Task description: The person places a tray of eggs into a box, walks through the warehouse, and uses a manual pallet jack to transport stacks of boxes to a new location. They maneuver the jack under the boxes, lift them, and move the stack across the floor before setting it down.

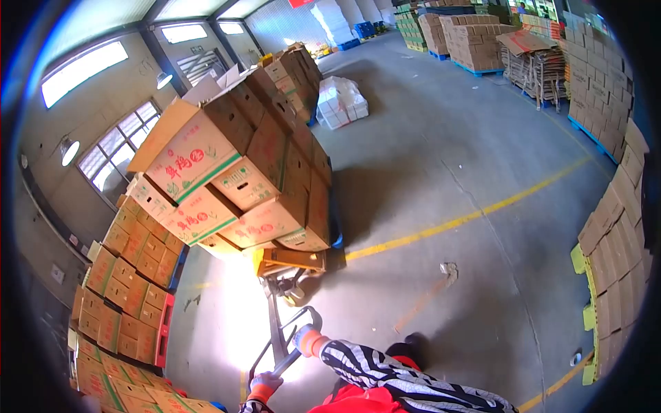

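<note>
Both of my hands wear grey-blue gloves with orange cuffs. My left hand [264,385] is closed around the lower end of a looped pallet jack handle [277,330]. Higher up on the same loop, my right hand [308,340] is wrapped round the grip. The handle's shaft runs forward to the pallet jack [292,289], whose yellow-and-brown front end stands close against a tall, tilted-looking stack of cardboard boxes [237,172]. These boxes carry red lettering and green stripes, and the top one has raised flaps. The jack's forks are hidden beneath the load.
Stacked cartons on a red pallet [164,330] line the left wall. More cartons [616,255] on a yellow-green pallet stand at the right. A white wrapped bundle [341,103] sits beyond the load. A yellow line [468,215] crosses the concrete floor; loaded pallets [475,45] stand farther back.
</note>
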Available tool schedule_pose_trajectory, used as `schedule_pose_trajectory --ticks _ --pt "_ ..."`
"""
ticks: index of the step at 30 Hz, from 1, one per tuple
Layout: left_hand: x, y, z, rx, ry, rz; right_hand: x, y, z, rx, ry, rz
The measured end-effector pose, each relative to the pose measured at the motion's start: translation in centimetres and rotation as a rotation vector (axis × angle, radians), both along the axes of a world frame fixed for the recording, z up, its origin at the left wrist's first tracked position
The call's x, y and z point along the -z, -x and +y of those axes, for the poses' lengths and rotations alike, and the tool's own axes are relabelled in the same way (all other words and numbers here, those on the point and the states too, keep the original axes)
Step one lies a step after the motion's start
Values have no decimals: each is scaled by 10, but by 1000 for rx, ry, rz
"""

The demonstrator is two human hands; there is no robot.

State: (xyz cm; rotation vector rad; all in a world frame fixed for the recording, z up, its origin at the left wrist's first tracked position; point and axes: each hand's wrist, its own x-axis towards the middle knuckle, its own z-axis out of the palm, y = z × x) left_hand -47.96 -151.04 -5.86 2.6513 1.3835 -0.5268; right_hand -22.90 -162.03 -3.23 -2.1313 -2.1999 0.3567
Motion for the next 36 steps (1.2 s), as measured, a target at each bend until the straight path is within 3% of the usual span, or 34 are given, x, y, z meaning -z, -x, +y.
schedule_pose_trajectory --ticks 1,3,5,8,12,16,18,23,24,28,32,35,36 --pt "7 -3 3 -28 -21 -5 2 -9 0 2 -20 6" --pt "-25 -32 -27 -122 86 -12 4 -31 -6 -20 -14 2" --pt "13 -31 -17 -91 47 -40 8 -47 -10 -52 1 -8" --pt "5 -72 -49 -231 93 -20 21 -71 -11 -94 20 -23" --pt "-8 -102 -72 -221 31 -50 36 -98 -10 -137 31 -63" --pt "-27 -132 -99 -278 83 -38 -2 -130 -40 -190 12 -8" --pt "-8 -125 -97 -264 55 -26 -4 -137 -48 -199 10 -28" --pt "-37 -139 -130 -292 52 0 -10 -143 -62 -226 90 -8" --pt "-67 -143 -146 -140 11 -309 -21 -143 -61 -227 109 -5" --pt "-82 -131 -166 -142 0 -181 -36 -131 -85 -202 182 8" --pt "-98 -107 -174 -141 44 -286 -31 -102 -95 -187 172 -18" --pt "-89 -74 -169 -177 119 -44 -46 -72 -115 -161 198 -10" --pt "-91 -62 -175 -151 85 -76 -53 -62 -120 -154 209 -14"
